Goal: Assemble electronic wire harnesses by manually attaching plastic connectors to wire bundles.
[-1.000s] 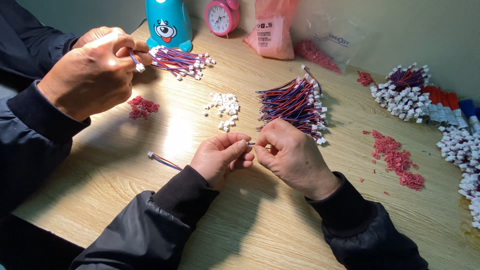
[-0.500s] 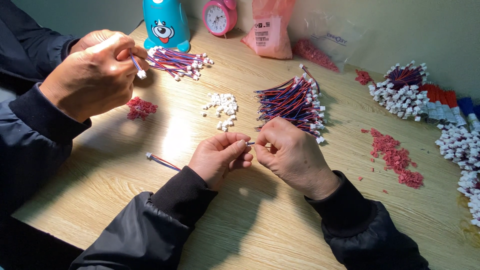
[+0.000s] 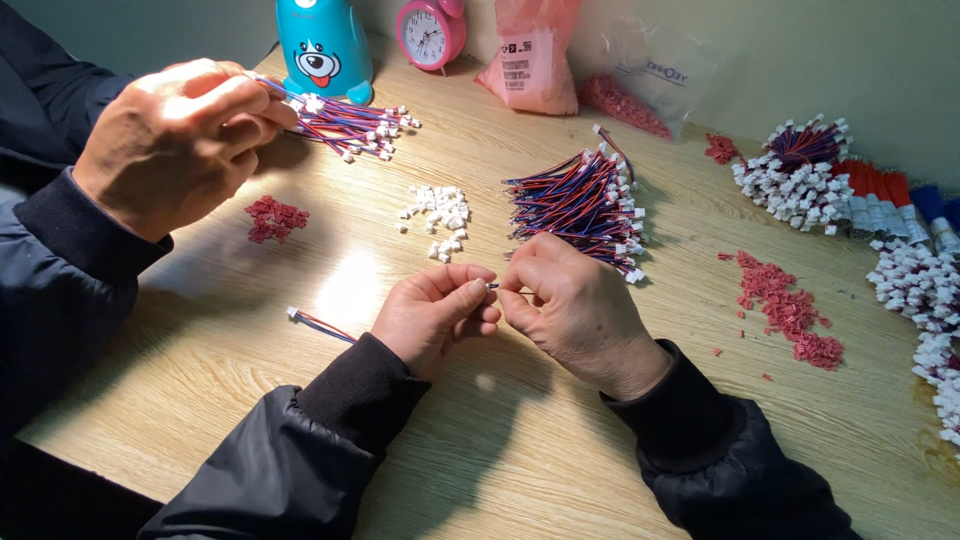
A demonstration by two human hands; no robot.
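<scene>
My left hand (image 3: 435, 315) and my right hand (image 3: 575, 310) meet at the fingertips low over the wooden table (image 3: 560, 470). Both pinch one thin red-and-blue wire (image 3: 312, 322). Its white-plugged tail trails out to the left behind my left wrist. The end between my fingertips is mostly hidden. Just beyond my hands lies a fanned bundle of red-and-blue wires (image 3: 580, 205) with white plugs. A small heap of white plugs (image 3: 440, 215) sits to its left.
A co-worker's hands (image 3: 180, 140) at the upper left hold a wire over another wire pile (image 3: 350, 125). Red bits lie in piles (image 3: 272, 218) (image 3: 790, 310). A teal toy (image 3: 322, 45), pink clock (image 3: 430, 30) and bags (image 3: 530, 65) stand at the back. White-plug bundles (image 3: 800, 180) crowd the right edge.
My hands stay pressed together in nearly the same spot. The co-worker's fingers shift a little over the far pile.
</scene>
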